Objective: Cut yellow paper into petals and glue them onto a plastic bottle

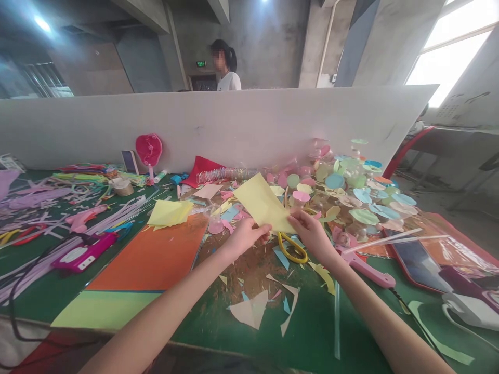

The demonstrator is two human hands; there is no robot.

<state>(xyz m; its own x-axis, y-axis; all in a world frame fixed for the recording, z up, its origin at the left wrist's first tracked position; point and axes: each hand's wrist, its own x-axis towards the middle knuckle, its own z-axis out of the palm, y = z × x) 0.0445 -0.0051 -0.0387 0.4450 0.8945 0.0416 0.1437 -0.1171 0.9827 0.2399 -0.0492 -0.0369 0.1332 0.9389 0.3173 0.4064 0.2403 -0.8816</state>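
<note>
From my remote station I saw a long green-topped desk (312, 322) backed by a white partition board (195, 130), and beyond the board stood a person in a white shirt (228, 78), well apart from the work. On the desk, a large orange card (148, 259) lay to the left of the hands, and a heap of pastel paper circles (351, 192) spread out to their right. Loose paper scraps (249, 309) littered the desk nearer the front edge. A yellow paper sheet (265, 205) was raised just above the desk, tilted, between both hands. The left hand (244, 240) had a clenched grip on its lower left edge, and the right hand (312, 236) was grasping its lower right corner. Just below the sheet, yellow-handled scissors (292, 248) lay on the desk, with neither hand holding them.
</note>
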